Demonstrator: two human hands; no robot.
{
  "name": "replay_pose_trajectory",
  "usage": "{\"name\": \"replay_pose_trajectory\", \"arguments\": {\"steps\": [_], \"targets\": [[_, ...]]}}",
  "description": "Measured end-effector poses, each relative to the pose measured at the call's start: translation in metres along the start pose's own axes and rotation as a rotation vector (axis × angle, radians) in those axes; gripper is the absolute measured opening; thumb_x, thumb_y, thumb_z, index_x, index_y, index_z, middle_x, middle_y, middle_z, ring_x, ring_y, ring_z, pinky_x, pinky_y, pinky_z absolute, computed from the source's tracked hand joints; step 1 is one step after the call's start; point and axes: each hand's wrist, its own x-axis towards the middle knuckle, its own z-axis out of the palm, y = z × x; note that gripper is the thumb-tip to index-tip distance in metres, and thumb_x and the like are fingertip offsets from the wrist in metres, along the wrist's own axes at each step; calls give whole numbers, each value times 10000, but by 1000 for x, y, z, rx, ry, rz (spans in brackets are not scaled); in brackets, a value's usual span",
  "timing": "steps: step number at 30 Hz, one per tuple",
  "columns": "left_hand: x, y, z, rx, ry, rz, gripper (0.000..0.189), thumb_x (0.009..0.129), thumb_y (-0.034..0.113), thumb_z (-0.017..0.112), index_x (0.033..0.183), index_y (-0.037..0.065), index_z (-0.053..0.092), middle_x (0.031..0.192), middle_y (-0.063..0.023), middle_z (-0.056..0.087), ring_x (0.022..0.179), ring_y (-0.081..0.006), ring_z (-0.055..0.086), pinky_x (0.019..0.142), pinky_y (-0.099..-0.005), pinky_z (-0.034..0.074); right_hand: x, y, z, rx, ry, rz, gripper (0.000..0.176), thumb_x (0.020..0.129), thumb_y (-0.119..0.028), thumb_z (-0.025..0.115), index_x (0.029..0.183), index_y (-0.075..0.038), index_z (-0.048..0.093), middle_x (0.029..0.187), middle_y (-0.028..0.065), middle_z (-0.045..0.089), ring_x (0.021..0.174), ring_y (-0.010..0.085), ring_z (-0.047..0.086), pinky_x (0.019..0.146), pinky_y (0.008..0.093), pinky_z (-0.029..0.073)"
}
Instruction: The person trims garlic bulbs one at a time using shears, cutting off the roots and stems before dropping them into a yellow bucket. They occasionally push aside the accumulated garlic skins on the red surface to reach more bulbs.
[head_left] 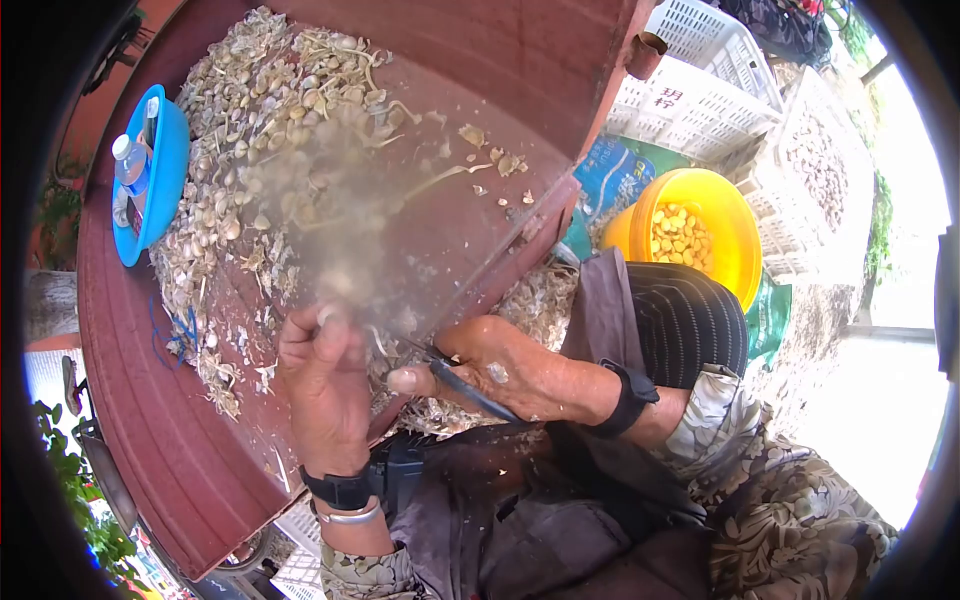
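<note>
My left hand (325, 365) is closed in a pinch at the near edge of the red metal cart bed (450, 130). A pale piece of garlic (328, 313) shows at its fingertips, partly blurred by a hazy smudge over the middle of the view. Just to the right, my right hand (510, 365) is wrapped round a pair of scissors (470, 390) with dark handles. The blades point toward my left hand, their tips lost in the haze. Beyond both hands lies a heap of garlic (300, 100) with dry stalks and loose skins.
A yellow bucket (735, 225) with peeled cloves stands at right, by my knee. White plastic crates (670, 110) stand behind it, one filled with small pieces. On the cart's left side, a blue basin (175, 165) holds a bottle (128, 160). Garlic skins (535, 305) lie by my lap.
</note>
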Motion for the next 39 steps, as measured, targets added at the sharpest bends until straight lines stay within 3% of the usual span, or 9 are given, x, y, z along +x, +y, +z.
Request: {"name": "replay_pose_trajectory", "arguments": {"steps": [1, 4, 10, 13, 16, 22, 25, 33, 39], "targets": [[1, -1, -1, 1, -14, -8, 211, 804, 23, 700, 980, 57, 589, 941, -28, 619, 819, -121, 588, 748, -245, 495, 0, -15, -11, 403, -193, 228, 540, 941, -554, 456, 851, -43, 606, 642, 33, 529, 533, 91, 510, 472, 244, 367], [8, 5, -1, -123, -54, -68, 216, 805, 28, 683, 994, 45, 580, 932, -35, 615, 806, -124, 582, 738, -238, 491, -4, -18, -4, 767, -20, 139, 626, 865, -629, 539, 690, -27, 548, 588, 25, 510, 503, 79, 531, 436, 239, 379], [66, 34, -18, 104, 56, -81, 212, 860, 54, 507, 1050, 6, 588, 892, -48, 624, 765, -148, 584, 596, -265, 458, 6, -36, -23, 679, 273, 359, 591, 935, -577, 400, 784, -33, 574, 614, 16, 506, 522, 79, 502, 483, 227, 403], [112, 30, 3, 1260, 159, 246, 188, 840, 68, 553, 993, -1, 639, 799, -53, 642, 677, -167, 593, 578, -285, 455, 6, -31, -22, 697, 236, 352, 517, 975, -494, 395, 826, -34, 578, 638, 11, 513, 539, 75, 495, 501, 222, 402], [171, 7, -66, 1732, -26, 899, 178, 815, 87, 604, 960, 7, 668, 732, -73, 646, 640, -170, 599, 600, -284, 459, 6, -27, -19, 706, 204, 331, 502, 974, -479, 413, 816, -30, 572, 635, 6, 513, 536, 73, 499, 497, 220, 401], [140, 26, -32, 1467, 50, 268, 158, 776, 62, 639, 926, 12, 652, 772, -97, 662, 725, -142, 612, 670, -279, 472, 6, -21, -18, 683, 179, 318, 485, 967, -469, 446, 789, -34, 568, 615, -10, 508, 518, 65, 502, 477, 218, 395], [128, 24, -42, 1577, 28, 394, 135, 767, 43, 640, 895, 1, 640, 771, -75, 657, 704, -149, 603, 653, -281, 466, 7, -18, -14, 674, 176, 338, 478, 961, -467, 468, 781, -36, 571, 610, -12, 512, 520, 58, 504, 473, 214, 394], [83, 40, -41, 179, 122, -125, 383, 866, 37, 589, 1237, -31, 526, 910, -60, 621, 656, -57, 518, 536, -162, 415, 9, -15, -7, 572, 195, 292, 482, 931, -494, 517, 797, -36, 584, 621, -10, 529, 535, 51, 515, 490, 207, 409], [41, 43, -25, 112, 45, -91, 433, 863, 38, 576, 1276, -38, 470, 1044, -79, 614, 660, -55, 487, 518, -167, 385, 8, -9, -4, 356, 212, 110, 457, 914, -441, 566, 769, -8, 548, 633, 51, 526, 578, 127, 552, 503, 269, 425]]}}
